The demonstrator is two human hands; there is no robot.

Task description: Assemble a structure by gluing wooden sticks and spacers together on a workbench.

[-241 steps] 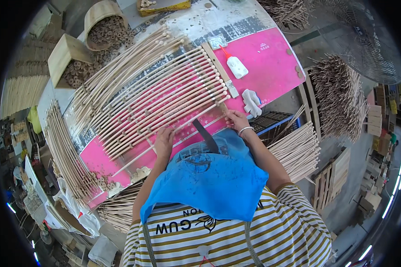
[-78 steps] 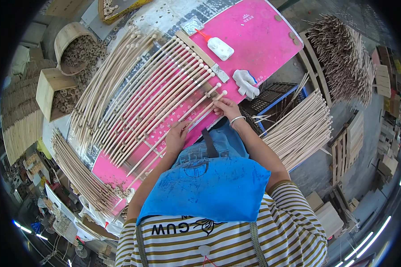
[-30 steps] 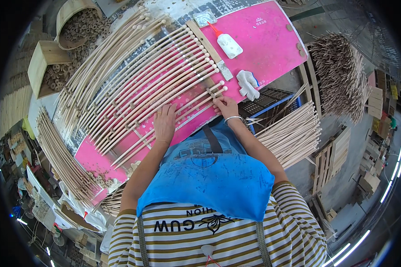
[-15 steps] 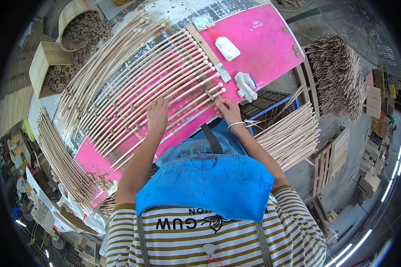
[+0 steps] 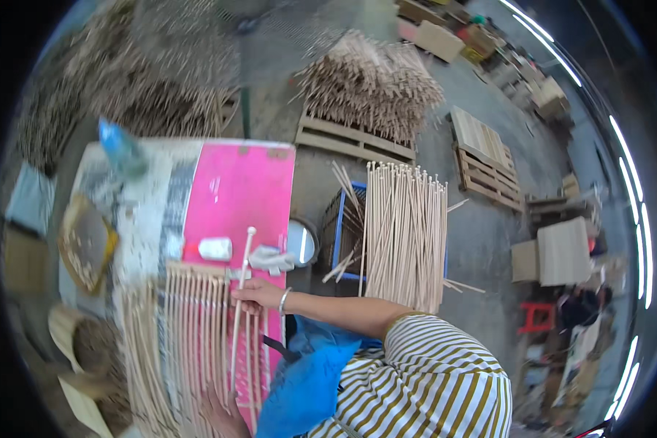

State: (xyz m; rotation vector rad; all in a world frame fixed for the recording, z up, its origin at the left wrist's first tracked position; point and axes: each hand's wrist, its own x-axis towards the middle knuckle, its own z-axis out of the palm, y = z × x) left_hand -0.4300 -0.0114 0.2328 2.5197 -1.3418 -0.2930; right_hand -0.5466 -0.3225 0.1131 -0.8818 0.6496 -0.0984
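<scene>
My right hand [image 5: 259,295] is closed around a ball-ended wooden rod [image 5: 237,325], below its round white knob. This rod lies over or just above the pink sheet [image 5: 241,182] on the table. Close to the rod's lower end is my left hand [image 5: 225,417], blurred and partly cut off by the bottom edge; whether it grips the rod I cannot tell. Beside the hands, a row of similar rods [image 5: 197,321] has its tops against a wooden strip [image 5: 197,270]. A white bottle [image 5: 215,249] and white gloves [image 5: 271,259] lie beyond the rods.
To the right, a blue crate [image 5: 337,255] carries a thick pile of ball-ended rods [image 5: 405,233]. Behind it, a wooden pallet [image 5: 354,141] bears a heap of sticks. At the left are a wooden tub [image 5: 66,330] and a box [image 5: 80,409]. A round bucket [image 5: 301,242] stands by the table.
My view has swung round to the right, bringing the crate and pallets to the middle. My right hand, earlier at the rod ends by the table's edge, now has one rod in its grip.
</scene>
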